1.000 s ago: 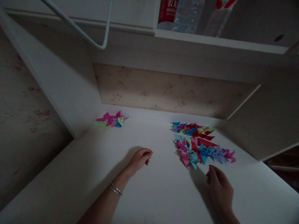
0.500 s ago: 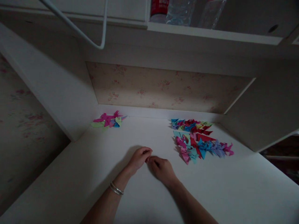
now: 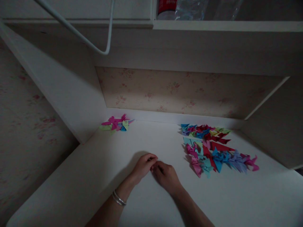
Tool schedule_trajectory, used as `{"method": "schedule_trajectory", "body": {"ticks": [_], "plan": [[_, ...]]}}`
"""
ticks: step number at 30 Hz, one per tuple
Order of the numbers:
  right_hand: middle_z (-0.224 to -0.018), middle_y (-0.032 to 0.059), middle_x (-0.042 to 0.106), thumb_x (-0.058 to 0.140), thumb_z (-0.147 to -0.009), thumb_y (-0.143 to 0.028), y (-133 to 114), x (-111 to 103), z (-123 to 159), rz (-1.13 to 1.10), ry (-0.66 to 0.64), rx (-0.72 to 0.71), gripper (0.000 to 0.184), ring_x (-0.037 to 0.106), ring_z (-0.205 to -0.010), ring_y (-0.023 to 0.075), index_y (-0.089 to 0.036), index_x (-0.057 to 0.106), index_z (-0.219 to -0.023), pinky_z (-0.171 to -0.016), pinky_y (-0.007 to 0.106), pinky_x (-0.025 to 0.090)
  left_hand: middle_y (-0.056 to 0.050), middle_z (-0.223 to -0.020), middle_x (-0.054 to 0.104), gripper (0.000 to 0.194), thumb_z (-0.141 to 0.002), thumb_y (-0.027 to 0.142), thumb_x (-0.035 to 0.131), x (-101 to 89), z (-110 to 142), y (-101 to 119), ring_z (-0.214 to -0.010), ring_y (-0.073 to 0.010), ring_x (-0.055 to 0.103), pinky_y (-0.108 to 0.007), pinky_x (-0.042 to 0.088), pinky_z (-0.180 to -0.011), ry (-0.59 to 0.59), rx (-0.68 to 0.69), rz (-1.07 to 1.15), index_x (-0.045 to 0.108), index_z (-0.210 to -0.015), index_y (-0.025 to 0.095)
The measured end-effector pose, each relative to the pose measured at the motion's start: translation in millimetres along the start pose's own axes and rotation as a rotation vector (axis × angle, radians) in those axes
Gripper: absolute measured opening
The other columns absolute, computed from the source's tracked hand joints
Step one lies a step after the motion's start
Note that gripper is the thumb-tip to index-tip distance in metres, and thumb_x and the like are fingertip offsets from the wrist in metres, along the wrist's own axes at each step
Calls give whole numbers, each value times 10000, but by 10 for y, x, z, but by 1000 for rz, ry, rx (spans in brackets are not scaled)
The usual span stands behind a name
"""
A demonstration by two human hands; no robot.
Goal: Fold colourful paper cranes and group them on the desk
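My left hand [image 3: 143,164] and my right hand [image 3: 165,174] meet fingertip to fingertip at the middle of the white desk [image 3: 146,138]. Both have their fingers curled in and pinched together; whatever lies between them is hidden by the fingers and the dim light. A silver bracelet [image 3: 117,198] sits on my left wrist. To the right of my hands lies a large pile of folded coloured paper pieces [image 3: 213,148] in red, blue, pink, purple and green. A smaller pile of folded paper pieces [image 3: 115,123] lies at the back left corner.
A floral-papered back panel [image 3: 180,91] closes the desk's rear. A shelf above holds a red-labelled bottle [image 3: 167,8] and clear plastic bottles [image 3: 189,8]. A white metal bar [image 3: 94,47] hangs at upper left. White side panels stand left and right.
My right hand left the large paper pile and moved left to meet my left hand at the desk's middle. The view shifted slightly.
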State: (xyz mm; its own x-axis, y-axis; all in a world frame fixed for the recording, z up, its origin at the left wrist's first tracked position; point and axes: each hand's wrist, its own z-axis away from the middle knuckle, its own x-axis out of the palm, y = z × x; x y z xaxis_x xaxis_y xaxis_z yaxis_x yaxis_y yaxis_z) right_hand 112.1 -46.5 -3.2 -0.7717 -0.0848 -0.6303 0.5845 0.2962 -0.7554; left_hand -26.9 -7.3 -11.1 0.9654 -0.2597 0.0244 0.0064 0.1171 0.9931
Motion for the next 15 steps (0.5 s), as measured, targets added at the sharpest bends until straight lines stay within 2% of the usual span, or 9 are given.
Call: {"method": "schedule_trajectory", "body": {"ticks": [6,8,10,13,14,15], "plan": [[-839,-3,702,383,-877,-187,-25,-9,-24,-38,1,-30,289,641,-755,140,-232,668,-860,-713,216,431,18,-580,535,302,-746,407,598,-25,-55,-35,-492,-111,480,-221,360,-462,22,-10,-27,641,-870,135],[-863,1,708,390,-877,-198,-24,0,-38,-17,8,-15,295,647,-769,149,-243,681,-890,-719,218,436,11,-587,556,289,-762,397,574,-57,-153,-35,-468,-115,476,-225,363,-447,53,23,-123,645,-879,142],[-857,1,713,406,-874,-210,-15,13,-55,24,23,15,287,652,-755,154,-252,688,-902,-703,216,436,-19,-645,613,234,-783,347,549,-122,-321,21,-504,-133,514,-240,399,-482,75,112,-337,662,-858,156],[-809,1,711,417,-877,-226,3,29,-76,83,48,62,273,651,-704,152,-251,689,-879,-652,208,421,-70,-864,679,183,-806,217,518,-312,-679,242,-792,-179,609,-260,460,-719,158,237,-850,682,-876,174],[-804,1,710,414,-881,-227,8,32,-81,96,51,70,275,651,-700,150,-251,688,-870,-642,205,414,-70,-935,673,202,-811,196,509,-400,-814,341,-877,-183,608,-262,450,-786,225,192,-1076,674,-926,187],[-806,1,709,410,-884,-226,13,33,-84,105,56,74,278,651,-701,148,-251,686,-863,-640,204,408,-93,-994,657,223,-807,177,510,-499,-951,443,-931,-204,599,-286,438,-822,256,154,-1155,665,-967,173]]}}
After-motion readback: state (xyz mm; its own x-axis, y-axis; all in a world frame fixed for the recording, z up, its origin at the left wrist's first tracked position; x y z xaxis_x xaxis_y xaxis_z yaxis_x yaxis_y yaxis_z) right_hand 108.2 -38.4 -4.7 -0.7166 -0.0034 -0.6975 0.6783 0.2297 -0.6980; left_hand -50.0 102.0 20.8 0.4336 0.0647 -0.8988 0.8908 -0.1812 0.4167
